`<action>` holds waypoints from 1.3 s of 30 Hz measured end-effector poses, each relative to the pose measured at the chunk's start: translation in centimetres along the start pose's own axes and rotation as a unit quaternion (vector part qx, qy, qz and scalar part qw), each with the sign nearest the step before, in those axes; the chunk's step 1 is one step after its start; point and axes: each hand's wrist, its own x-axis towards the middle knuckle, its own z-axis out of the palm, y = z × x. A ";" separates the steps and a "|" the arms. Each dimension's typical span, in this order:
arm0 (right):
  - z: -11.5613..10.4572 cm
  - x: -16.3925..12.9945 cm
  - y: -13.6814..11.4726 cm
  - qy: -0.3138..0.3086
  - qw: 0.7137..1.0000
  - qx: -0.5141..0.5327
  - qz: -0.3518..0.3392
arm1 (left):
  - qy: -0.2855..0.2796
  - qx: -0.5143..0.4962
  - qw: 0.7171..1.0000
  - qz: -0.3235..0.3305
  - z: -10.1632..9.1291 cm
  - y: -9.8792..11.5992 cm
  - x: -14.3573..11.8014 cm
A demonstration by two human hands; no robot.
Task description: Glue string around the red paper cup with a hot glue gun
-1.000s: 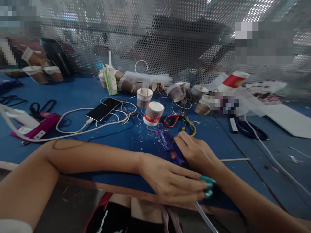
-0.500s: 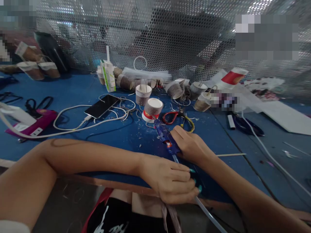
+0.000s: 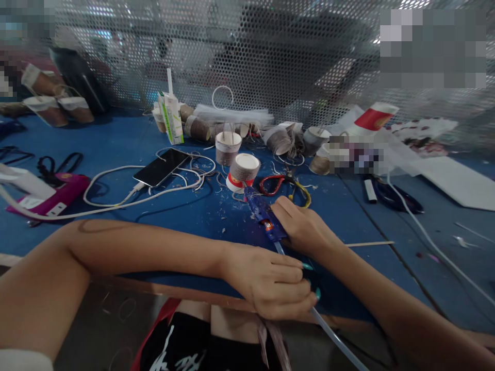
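Observation:
My right hand is closed around a blue hot glue gun, whose nozzle points at an upside-down paper cup wound with grey cord, a red and white band showing at its foot. The nozzle looks to be touching or very near the cup; I cannot tell which. Behind the gun, my left hand wraps around a long clear glue stick that runs into the gun's back end. Just beyond my right hand lie pliers with one red and one yellow handle.
A white-topped cord-wrapped cup stands behind. On the left are a phone on a white cable and a purple power strip. A drink carton, several wrapped cups and a perforated metal screen line the back. A thin stick lies at right.
The view has shifted slightly. Both hands keep their grip on the glue gun and glue stick, and the cup stays in place.

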 end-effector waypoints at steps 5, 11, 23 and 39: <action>0.2 0.0 0.0 -0.023 1.000 0.009 0.009 | 0.011 -0.001 1.000 -0.002 -0.1 0.0 0.0; 0.2 -0.1 0.0 0.005 1.000 0.007 0.008 | -0.035 -0.013 0.999 0.005 0.1 0.0 -0.3; 0.1 -0.5 0.1 0.015 1.000 -0.011 0.004 | -0.007 -0.007 1.000 0.000 0.1 -0.1 -0.1; 1.8 -1.5 0.2 0.018 0.999 -0.011 0.046 | -0.094 -0.066 0.993 0.004 0.3 -0.1 -0.4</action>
